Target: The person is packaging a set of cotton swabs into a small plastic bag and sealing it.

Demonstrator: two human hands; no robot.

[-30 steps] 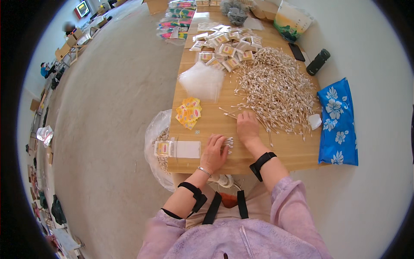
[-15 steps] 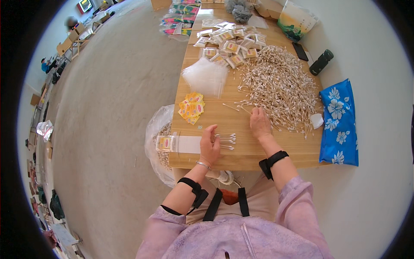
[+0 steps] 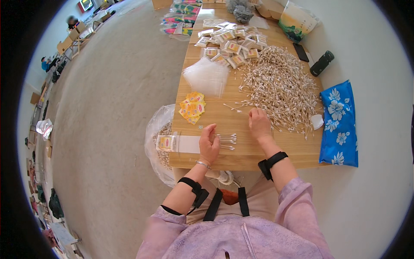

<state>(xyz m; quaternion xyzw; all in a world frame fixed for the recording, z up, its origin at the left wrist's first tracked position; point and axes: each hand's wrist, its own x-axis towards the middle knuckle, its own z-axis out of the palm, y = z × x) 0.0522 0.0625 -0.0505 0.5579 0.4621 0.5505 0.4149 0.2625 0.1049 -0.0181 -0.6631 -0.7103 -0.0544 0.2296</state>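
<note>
On the wooden table (image 3: 233,162), my left hand (image 3: 209,144) curls around a small row of cotton swabs (image 3: 227,140), whose white tips stick out on its right side. Beneath and to the left of that hand lies a flat white strip (image 3: 189,144). A filled clear pack of swabs (image 3: 166,143) with a yellow label sits at the strip's left end. My right hand (image 3: 259,124) is closed in a pinch at the near left edge of a big heap of loose swabs (image 3: 282,84). Its fingertips are too small and covered to show what they hold.
Yellow printed cards (image 3: 192,107) and clear plastic bags (image 3: 207,77) lie on the left. Filled swab packs (image 3: 233,45) are piled behind them. A black bottle (image 3: 322,63), phone (image 3: 300,52) and blue floral pouch (image 3: 338,123) line the right side. A plastic sack (image 3: 157,125) of swabs hangs below the left edge.
My right hand has drawn slightly left and toward me, off the loose swabs at the heap's edge. My left hand has stayed almost where it was, around the row of swabs.
</note>
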